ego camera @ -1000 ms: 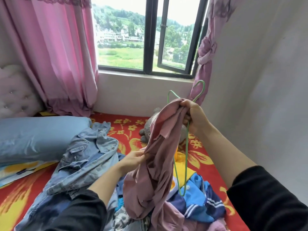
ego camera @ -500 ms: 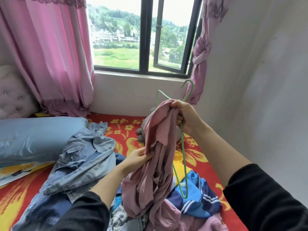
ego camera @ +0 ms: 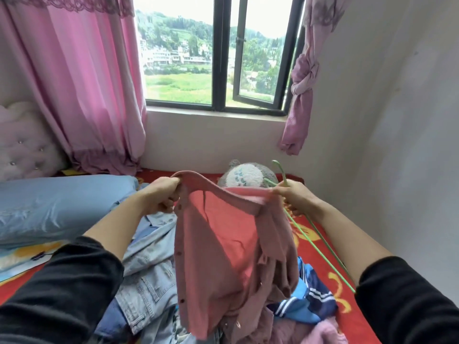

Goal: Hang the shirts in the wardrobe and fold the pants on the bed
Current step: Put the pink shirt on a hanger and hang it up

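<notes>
Over the bed (ego camera: 352, 319), we hold the pink shirt (ego camera: 223, 244) spread by its collar: left hand (ego camera: 161, 194) clamped on one end, right hand (ego camera: 295, 197) pinching the other w/ the green hanger (ego camera: 280, 172).

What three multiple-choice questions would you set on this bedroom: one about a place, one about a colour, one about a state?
1. Where does the grey plush toy lie?
A. on the bed, below the window
B. on the windowsill
C. on the blue pillow

2. What colour is the hanger?
A. white
B. green
C. black

3. How is the pink shirt held?
A. laid flat on the covers
B. hung in a wardrobe
C. stretched between the left hand and the right hand

Answers:
1 A: it sits at the far end of the bed, against the wall under the window.
2 B: its hook and wires are green.
3 C: each hand grips one end of the collar edge, and the rest hangs down.
</notes>
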A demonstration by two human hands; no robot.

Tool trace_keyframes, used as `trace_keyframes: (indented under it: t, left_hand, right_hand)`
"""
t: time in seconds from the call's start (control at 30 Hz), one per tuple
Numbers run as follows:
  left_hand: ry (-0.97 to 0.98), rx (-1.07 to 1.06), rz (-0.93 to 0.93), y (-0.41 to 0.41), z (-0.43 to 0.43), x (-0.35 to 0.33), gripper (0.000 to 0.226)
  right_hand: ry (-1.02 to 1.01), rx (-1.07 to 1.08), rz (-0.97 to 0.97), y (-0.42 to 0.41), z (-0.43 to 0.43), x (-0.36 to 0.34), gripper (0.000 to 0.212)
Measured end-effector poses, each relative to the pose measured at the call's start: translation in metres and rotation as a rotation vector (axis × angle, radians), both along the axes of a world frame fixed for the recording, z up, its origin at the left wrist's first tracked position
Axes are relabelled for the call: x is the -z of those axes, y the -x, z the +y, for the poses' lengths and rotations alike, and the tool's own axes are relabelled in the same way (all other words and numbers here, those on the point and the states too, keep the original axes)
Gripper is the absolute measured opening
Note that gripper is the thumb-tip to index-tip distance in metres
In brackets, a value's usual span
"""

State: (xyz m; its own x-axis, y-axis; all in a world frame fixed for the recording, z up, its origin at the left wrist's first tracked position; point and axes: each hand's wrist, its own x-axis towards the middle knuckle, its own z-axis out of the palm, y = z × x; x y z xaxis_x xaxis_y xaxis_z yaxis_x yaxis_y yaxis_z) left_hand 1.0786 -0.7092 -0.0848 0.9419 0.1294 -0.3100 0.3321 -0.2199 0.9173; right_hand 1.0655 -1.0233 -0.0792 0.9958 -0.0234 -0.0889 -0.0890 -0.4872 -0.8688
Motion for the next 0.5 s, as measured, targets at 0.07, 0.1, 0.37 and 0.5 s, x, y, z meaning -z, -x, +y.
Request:
trace_keyframes:
  t: [0.07, 0.1, 0.37, 0.5]
  left_hand:
    - [-0.196, 0.009, -0.042, 0.003, -0.003, 0.002, 0.031]
    - [-0.22, 0.0, -0.042, 0.005, -0.006, 0.006, 0.029]
    - [0.199, -0.244, 0.023, 0.0, -0.028, 0.042, 0.013]
    - [0.054, -0.246, -0.053, -0.007, -0.033, 0.045, 0.018]
  right_hand:
    - [0.047, 0.002, -0.059, 0.005, -0.001, 0.005, 0.018]
    - [0.003, 0.001, -0.066, 0.007, -0.002, 0.008, 0.021]
    - [-0.459, -0.173, 0.191, 0.037, -0.042, 0.025, 0.027]
    - [-0.498, -0.222, 0.263, 0.047, -0.052, 0.038, 0.026]
